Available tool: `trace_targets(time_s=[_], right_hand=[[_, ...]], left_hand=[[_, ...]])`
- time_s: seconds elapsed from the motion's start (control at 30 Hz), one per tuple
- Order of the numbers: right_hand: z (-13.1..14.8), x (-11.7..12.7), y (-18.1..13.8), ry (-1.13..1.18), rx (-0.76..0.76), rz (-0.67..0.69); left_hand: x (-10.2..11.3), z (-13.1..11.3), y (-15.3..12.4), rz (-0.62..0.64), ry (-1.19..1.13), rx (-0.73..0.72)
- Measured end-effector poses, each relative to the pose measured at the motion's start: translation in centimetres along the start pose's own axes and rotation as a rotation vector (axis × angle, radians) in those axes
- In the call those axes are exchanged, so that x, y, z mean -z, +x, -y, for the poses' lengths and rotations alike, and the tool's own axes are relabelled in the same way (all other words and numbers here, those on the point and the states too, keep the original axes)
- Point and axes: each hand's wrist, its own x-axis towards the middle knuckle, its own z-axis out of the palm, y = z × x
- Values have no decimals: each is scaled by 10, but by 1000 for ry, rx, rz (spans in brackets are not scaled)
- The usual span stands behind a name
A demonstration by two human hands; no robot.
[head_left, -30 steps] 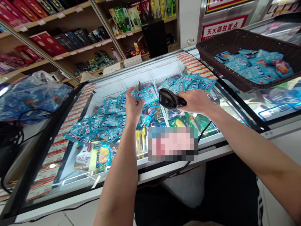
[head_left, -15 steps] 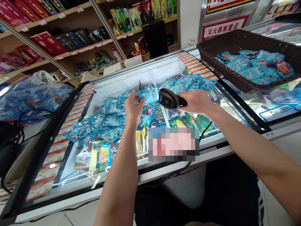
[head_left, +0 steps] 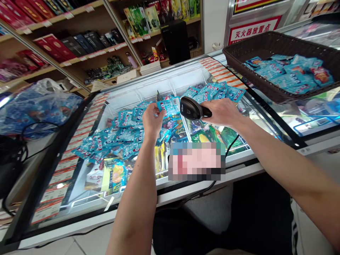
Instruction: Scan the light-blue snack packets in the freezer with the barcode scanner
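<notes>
Head view: the left hand [head_left: 153,118] pinches a flat, light-blue foil packet [head_left: 168,106] between thumb and fingers at its left end. That grip leaves the black-and-white barcode [head_left: 174,101] at the other end uncovered, which is probably why the packet is held there. It is raised over the far half of the white-rimmed chest freezer [head_left: 236,179], about midway between its left and right edges. The right hand [head_left: 224,112] is wrapped around the handle of a black plastic handheld scanner [head_left: 191,108], whose rounded head is just beside the packet's barcode end; whether the two touch cannot be told. A thin black cable [head_left: 231,146] hangs below the right forearm toward the near edge, slack enough, it seems, to let the scanner move freely.

Crinkled blue packets [head_left: 130,122] overlap in rows from the middle toward the freezer's left edge, and a second blue group [head_left: 212,92] lies near the far right corner; the overlapping probably keeps them together. Glossy green packets [head_left: 228,136] lie nearer the right edge. Beyond that edge, a dark-brown woven basket [head_left: 249,81] with sloping walls keeps more blue packets in a loose heap. Part of the near edge is hidden by a pixelated patch.
</notes>
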Motion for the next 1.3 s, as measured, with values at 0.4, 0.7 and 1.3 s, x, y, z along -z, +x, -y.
trace_targets(time_s=[0.4,0.7,1.3], right_hand=[[0,5,12,-119,63,99],[0,11,13,-177,170,149],[-8,6,12,-93,76,75]], left_hand=[[-1,17,4,21,50,-9],[1,14,3,31,86,-7],[4,17,0,-30,332,8]])
